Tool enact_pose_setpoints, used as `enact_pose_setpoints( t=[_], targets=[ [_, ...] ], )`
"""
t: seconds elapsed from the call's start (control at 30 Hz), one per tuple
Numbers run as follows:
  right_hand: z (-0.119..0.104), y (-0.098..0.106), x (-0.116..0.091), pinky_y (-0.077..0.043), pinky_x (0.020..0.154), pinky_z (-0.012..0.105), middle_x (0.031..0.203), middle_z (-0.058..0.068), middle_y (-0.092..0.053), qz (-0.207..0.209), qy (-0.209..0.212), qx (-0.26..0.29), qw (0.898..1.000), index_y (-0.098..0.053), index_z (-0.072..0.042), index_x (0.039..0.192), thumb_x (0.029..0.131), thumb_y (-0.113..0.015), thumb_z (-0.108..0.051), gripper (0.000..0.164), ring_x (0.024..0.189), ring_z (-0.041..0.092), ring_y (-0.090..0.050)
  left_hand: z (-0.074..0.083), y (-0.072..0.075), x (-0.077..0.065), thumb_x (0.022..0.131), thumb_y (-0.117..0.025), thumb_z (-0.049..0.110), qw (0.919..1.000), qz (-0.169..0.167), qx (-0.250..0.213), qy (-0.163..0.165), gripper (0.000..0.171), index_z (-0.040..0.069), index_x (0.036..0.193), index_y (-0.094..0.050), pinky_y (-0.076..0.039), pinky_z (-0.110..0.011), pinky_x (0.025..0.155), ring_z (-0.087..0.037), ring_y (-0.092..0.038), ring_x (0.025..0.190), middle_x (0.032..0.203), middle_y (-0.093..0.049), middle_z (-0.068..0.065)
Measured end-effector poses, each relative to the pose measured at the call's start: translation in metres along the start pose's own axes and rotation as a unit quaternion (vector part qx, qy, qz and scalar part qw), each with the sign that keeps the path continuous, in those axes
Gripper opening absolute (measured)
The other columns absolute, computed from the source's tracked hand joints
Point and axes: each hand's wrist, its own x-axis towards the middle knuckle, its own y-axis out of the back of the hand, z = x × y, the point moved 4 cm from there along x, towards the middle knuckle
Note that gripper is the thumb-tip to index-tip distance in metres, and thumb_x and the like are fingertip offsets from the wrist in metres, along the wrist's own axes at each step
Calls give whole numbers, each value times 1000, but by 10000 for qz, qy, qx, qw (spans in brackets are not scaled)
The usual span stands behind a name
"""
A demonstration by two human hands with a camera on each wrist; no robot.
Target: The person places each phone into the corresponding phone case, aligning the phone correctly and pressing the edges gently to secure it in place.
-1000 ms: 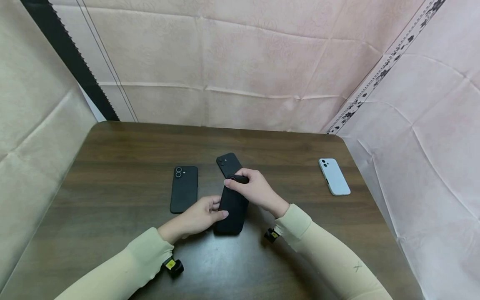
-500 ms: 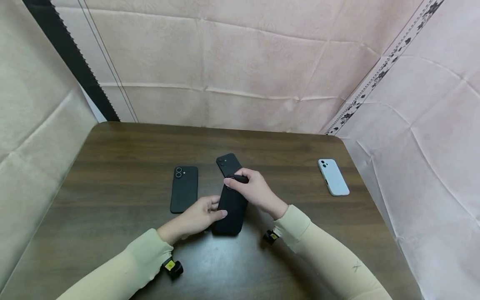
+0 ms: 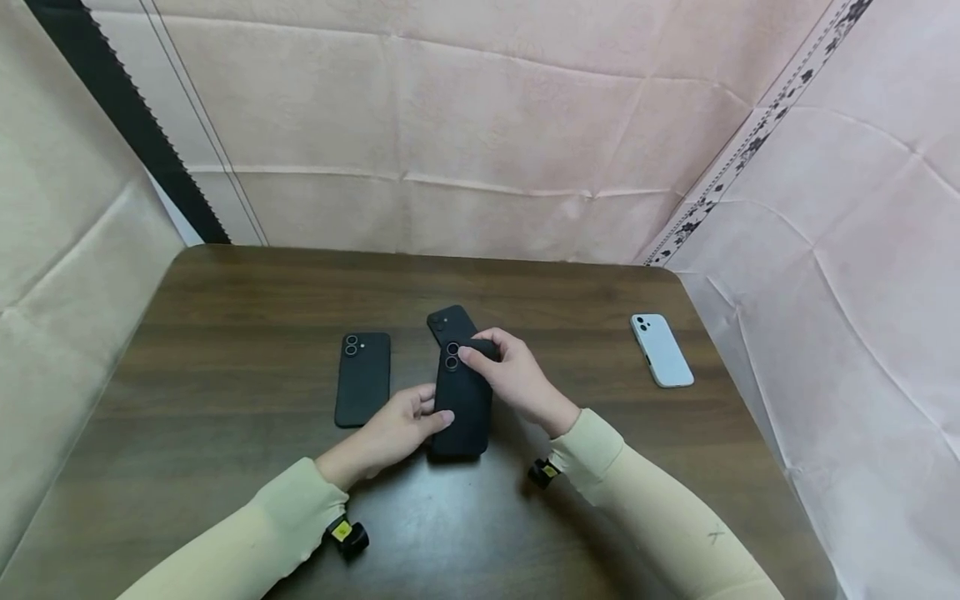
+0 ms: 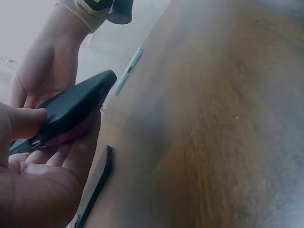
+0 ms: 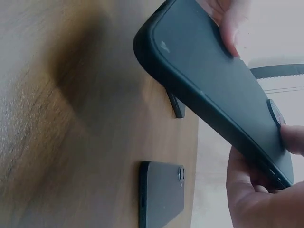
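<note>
Between both hands a phone in a black case (image 3: 467,408) is held up over the table, its back with two ringed camera lenses facing up. My left hand (image 3: 401,429) grips its lower left side, thumb on the back and fingers underneath. Up at the camera end my right hand (image 3: 522,382) pinches the corner, thumb beside the lenses. A pink edge (image 4: 71,136) shows below the black case in the left wrist view. Partly covered by the held phone, a black phone (image 3: 448,322) lies just behind it. Another black phone (image 3: 363,380) lies left of my left hand.
A light blue phone (image 3: 663,352) lies at the right side of the brown wooden table (image 3: 247,333). Pale cloth sheets (image 3: 495,117) hang behind the table and along both sides. Each wrist carries a small black camera (image 3: 347,536).
My right thumb has slid off the camera lenses, so both rings show now. The held phone has risen slightly and turned a little more upright. The other phones lie as before.
</note>
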Motion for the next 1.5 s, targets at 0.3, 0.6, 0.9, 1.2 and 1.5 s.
enact_pose_setpoints(
  t=[0.3,0.6,0.9,1.2,1.5],
  targets=[
    [-2,-5,2,-57,72,37,100,9,-66,136,46,305,9994,-60,-12,113,91,-68,-39,36,83,24,-68,4,-1,-3,99,-56,17,9999,7,-15,-164,49,10,144,-40,-51,-35,91,-20,-61,113,132,-59,-5],
    [-6,-1,-1,-55,78,35,97,13,-67,128,-187,569,9981,-60,-8,114,96,-60,-35,33,84,26,-64,7,6,-3,99,-58,17,9984,543,1,-159,44,12,140,-46,-51,-35,91,-20,-61,112,129,-60,-6],
    [-3,0,-2,-55,75,40,96,14,-65,-49,-316,601,9977,-61,-7,113,99,-57,-30,27,80,25,-60,8,10,-2,99,-58,17,9974,692,-69,-174,42,11,139,-47,-51,-37,91,-21,-61,112,131,-59,-8],
    [-24,-4,-11,-57,76,38,94,17,-64,-196,-152,508,9984,-60,-1,108,100,-56,-20,21,84,27,-63,6,14,-2,100,-54,30,9965,790,-273,-76,40,8,134,-52,-55,-38,84,-24,-66,103,120,-66,-9],
    [-9,-4,-2,-55,80,44,95,15,-65,-170,-80,484,9987,-61,-3,111,100,-55,-19,21,85,25,-62,7,16,-2,99,-53,39,9934,1065,-419,-24,43,7,128,-58,-56,-38,81,-25,-68,98,112,-69,-10]
  ],
)
